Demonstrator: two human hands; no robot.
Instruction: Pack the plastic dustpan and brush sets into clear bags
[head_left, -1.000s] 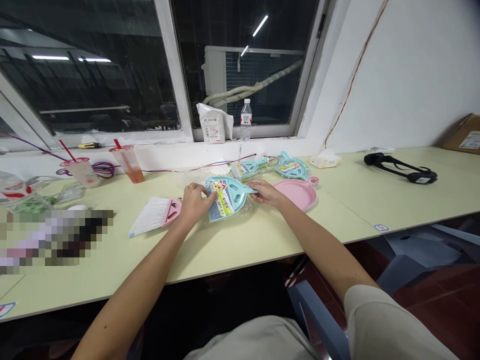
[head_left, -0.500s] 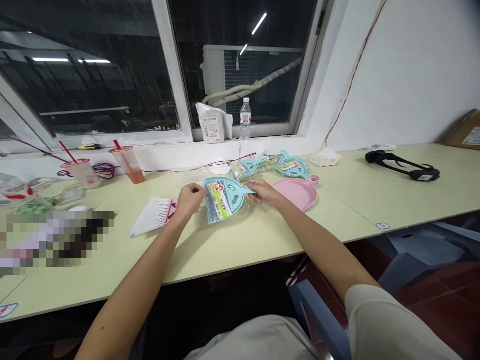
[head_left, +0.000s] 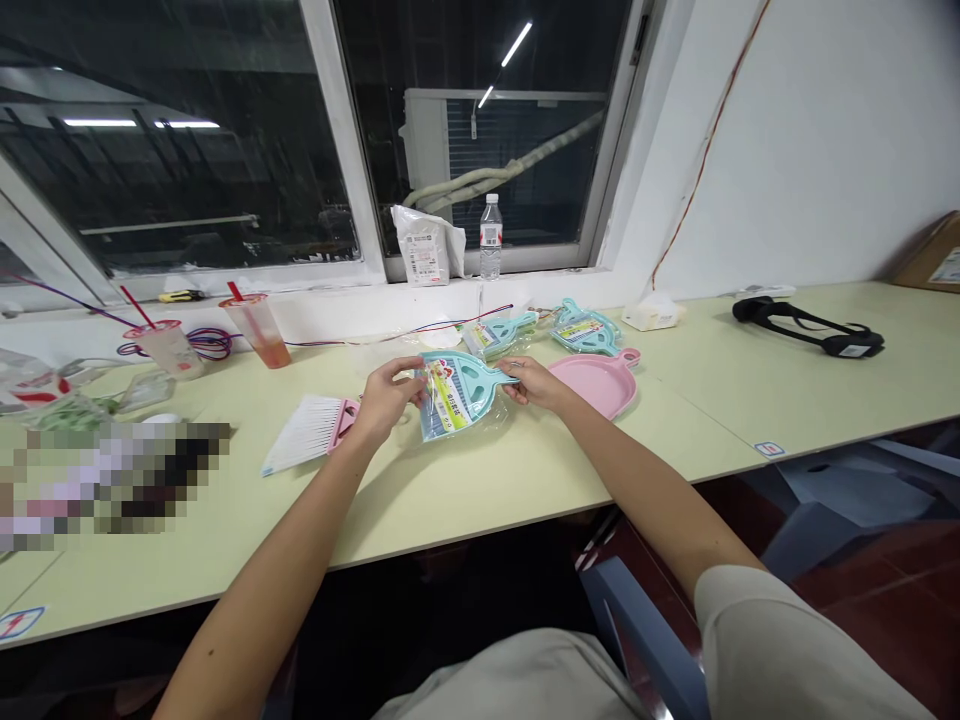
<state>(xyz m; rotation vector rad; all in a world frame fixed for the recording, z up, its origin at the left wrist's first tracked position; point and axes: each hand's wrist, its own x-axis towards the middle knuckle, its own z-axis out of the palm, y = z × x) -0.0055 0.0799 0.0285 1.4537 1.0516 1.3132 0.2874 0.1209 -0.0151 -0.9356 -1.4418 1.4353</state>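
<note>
A teal dustpan and brush set [head_left: 466, 392] in clear plastic wrap is held up above the table [head_left: 465, 510]. My right hand [head_left: 531, 384] is closed round its handle. At its far left edge, the fingers of my left hand [head_left: 391, 396] pinch the packaging. A white-bristled brush with a pink frame [head_left: 311, 434] lies to the left, partly behind my left hand. Right of my right hand lies a pink dustpan [head_left: 600, 384]. Two more wrapped teal sets, one in the middle [head_left: 496, 334] and one to its right [head_left: 586, 328], lie farther back.
Two cups with red straws, one at the left [head_left: 169, 348] and one nearer the middle [head_left: 261, 332], stand by the wall. A water bottle [head_left: 490, 240] and a white package [head_left: 426, 250] are on the sill. Black headgear [head_left: 810, 328] lies right.
My left hand has moved slightly right and now grips the left edge of the wrapped set. The set has tilted a little and shifted slightly right.
</note>
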